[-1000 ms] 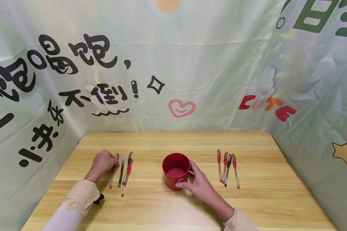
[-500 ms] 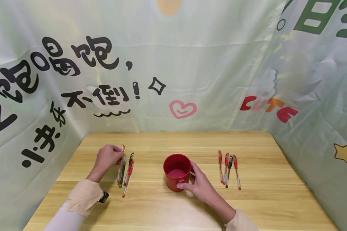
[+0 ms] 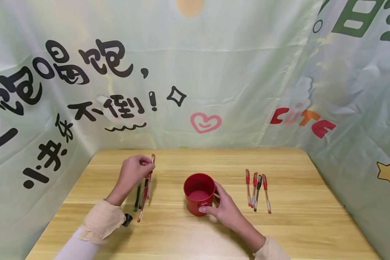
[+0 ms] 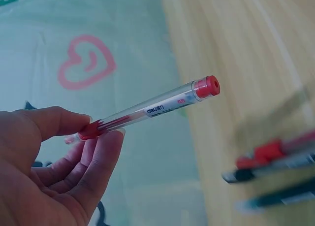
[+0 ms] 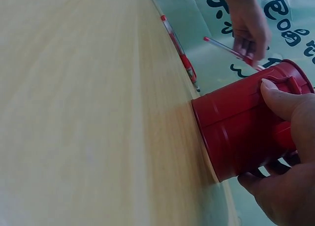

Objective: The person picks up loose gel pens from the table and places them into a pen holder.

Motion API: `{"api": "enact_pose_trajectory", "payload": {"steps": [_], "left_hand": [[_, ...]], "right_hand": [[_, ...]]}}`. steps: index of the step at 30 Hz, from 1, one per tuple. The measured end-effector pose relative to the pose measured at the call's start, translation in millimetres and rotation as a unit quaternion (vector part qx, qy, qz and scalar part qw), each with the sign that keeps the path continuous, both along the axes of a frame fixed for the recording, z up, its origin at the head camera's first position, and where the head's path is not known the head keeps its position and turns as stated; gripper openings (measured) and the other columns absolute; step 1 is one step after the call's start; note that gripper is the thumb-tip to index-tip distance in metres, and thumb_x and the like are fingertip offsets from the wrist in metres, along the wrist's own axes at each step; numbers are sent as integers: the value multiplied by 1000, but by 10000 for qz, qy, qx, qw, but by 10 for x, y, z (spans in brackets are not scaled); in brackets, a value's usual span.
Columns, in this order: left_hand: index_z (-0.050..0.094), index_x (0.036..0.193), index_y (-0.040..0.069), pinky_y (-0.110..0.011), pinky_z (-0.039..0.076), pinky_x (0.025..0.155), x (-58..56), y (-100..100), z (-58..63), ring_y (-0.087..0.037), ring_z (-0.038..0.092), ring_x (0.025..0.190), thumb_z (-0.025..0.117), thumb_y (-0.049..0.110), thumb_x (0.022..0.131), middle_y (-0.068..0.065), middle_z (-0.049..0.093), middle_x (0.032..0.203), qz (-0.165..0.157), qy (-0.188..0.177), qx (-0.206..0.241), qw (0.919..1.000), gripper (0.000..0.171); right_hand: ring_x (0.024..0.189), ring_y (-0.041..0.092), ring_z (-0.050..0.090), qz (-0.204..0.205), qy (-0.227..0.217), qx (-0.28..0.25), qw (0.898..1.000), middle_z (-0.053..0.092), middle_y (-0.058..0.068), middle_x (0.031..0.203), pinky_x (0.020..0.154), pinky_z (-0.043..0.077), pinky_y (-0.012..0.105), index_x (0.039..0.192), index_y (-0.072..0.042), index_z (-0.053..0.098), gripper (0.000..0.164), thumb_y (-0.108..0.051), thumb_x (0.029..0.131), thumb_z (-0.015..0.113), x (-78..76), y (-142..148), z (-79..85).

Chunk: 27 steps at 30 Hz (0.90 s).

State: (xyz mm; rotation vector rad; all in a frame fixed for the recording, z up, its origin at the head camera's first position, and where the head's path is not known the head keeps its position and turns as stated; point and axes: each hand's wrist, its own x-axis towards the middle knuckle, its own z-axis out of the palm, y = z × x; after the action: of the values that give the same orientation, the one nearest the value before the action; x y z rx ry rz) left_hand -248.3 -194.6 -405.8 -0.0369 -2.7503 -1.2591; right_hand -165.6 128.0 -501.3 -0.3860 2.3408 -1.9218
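One wood-grain table [image 3: 279, 234] with one red mug [image 3: 194, 206] upright mid-table; right hand [image 3: 225, 209] grips it from 4 o'clock, part-closed, thumb and fingers round the handle side. Left hand [image 3: 134, 171], at 10 o'clock from the mug, nearly closed, pinches one red pen [image 4: 157, 108] above the table, between thumb and fingertips. Loose on top: four pens [image 3: 258, 183] at 3 o'clock, three pens [image 3: 146, 192] at 9 o'clock.

Light wood-grain tabletop [image 3: 312, 216], rounded far corners, soft sheen toward near edge. Creased pale green printed cloth [image 3: 240, 72] behind far edge and along left and right edges. Black Chinese lettering [image 3: 124, 112] above far left corner, pink heart [image 3: 204, 125] beyond far edge's middle, multicoloured CUTE lettering [image 3: 307, 116] above far right corner, yellow star [image 3: 389, 173] beyond right edge.
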Motion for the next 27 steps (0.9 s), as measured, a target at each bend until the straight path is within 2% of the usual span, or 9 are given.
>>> {"api": "enact_pose_trajectory", "payload": {"steps": [5, 13, 27], "left_hand": [[75, 96, 5, -25, 60, 57, 62, 173, 107, -13, 73, 63, 72, 17, 89, -9, 77, 82, -105, 252, 118, 9996, 14], [76, 97, 5, -25, 61, 58, 138, 385, 250, -14, 73, 64, 74, 15, 88, -10, 76, 84, -327, 612, 485, 9964, 14], [76, 96, 6, -24, 59, 58, 214, 691, 446, -13, 72, 63, 79, 12, 87, -11, 76, 83, -678, 1134, 994, 9862, 12]], "right_hand": [[144, 36, 49, 35, -28, 4, 10000, 51, 11, 155, 120, 41, 55, 158, -20, 37, 98, -21, 77, 91, 3, -4, 9], [144, 37, 49, 25, -46, 18, 10000, 52, 11, 155, 120, 42, 54, 158, -20, 37, 97, -22, 78, 91, 1, 0, 11], [144, 35, 49, 77, 6, -7, 10000, 51, 10, 155, 120, 41, 52, 158, -21, 36, 98, -22, 77, 91, -10, 10, -8]]}}
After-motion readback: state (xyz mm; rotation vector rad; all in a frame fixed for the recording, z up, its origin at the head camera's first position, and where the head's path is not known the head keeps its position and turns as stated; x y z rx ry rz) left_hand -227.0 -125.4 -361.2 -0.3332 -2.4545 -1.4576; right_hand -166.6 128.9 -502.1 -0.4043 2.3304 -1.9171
